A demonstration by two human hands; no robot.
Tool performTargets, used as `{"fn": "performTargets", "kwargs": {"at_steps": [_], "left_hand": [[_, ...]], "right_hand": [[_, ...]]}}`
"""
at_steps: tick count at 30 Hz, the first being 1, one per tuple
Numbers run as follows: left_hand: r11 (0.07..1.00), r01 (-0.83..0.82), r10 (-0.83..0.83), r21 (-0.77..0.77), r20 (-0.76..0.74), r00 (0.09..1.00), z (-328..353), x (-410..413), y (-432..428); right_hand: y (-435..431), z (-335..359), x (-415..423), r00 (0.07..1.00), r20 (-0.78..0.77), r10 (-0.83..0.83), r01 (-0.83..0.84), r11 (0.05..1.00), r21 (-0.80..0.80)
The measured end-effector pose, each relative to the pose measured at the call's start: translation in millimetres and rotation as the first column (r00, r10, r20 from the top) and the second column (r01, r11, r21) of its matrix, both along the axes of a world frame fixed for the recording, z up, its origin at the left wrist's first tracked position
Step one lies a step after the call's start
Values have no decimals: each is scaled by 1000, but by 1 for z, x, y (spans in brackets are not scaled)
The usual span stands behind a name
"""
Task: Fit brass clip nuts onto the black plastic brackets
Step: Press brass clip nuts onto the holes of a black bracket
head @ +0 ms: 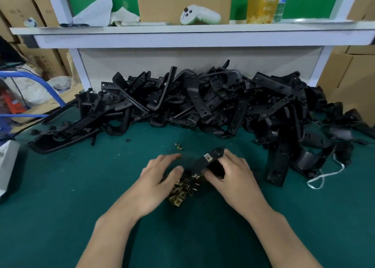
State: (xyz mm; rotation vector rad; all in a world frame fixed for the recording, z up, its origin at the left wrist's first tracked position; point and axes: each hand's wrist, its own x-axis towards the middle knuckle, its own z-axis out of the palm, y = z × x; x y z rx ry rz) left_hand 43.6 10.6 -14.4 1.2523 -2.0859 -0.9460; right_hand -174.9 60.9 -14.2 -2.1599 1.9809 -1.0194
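Observation:
My right hand [233, 176] grips a black plastic bracket [200, 163] that slants up to the right over the green mat. A brass clip nut [209, 157] sits on the bracket near its upper end. My left hand [160, 178] lies over a small heap of loose brass clip nuts [183, 188], its fingers reaching down into them; whether it pinches one is hidden. Two stray clip nuts [178, 146] lie a little farther back on the mat.
A large heap of black brackets [203, 101] fills the back of the green table [60, 186]. More brackets [278, 166] lie at the right with a white cord [324, 176]. A white shelf [182, 30] overhead carries a controller, cardboard and a bottle. A white box stands at the left edge.

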Motion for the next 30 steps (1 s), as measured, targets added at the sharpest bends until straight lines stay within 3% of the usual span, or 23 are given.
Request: {"fn": "performTargets", "kwargs": {"at_steps": [3, 7, 9, 13, 21, 30], "left_hand": [[1000, 28, -28, -8, 52, 998, -1, -1, 4], [979, 149, -78, -140, 415, 906, -5, -18, 10], [952, 171, -23, -254, 498, 867, -9, -27, 13], [913, 154, 32, -379, 443, 896, -11, -36, 8], [882, 215, 2, -419, 460, 888, -9, -63, 4], [863, 244, 23, -443, 515, 857, -2, -91, 3]], "right_hand": [[0, -1, -8, 997, 78, -23, 22, 1000, 17], [-3, -3, -15, 984, 170, -53, 59, 998, -27], [-3, -4, -16, 978, 195, -77, 83, 996, -24], [-5, -5, -15, 963, 248, -106, 120, 992, -40], [-5, 0, -16, 880, 467, -91, 190, 967, -169], [-7, 0, -16, 874, 475, -98, 205, 962, -179]]}}
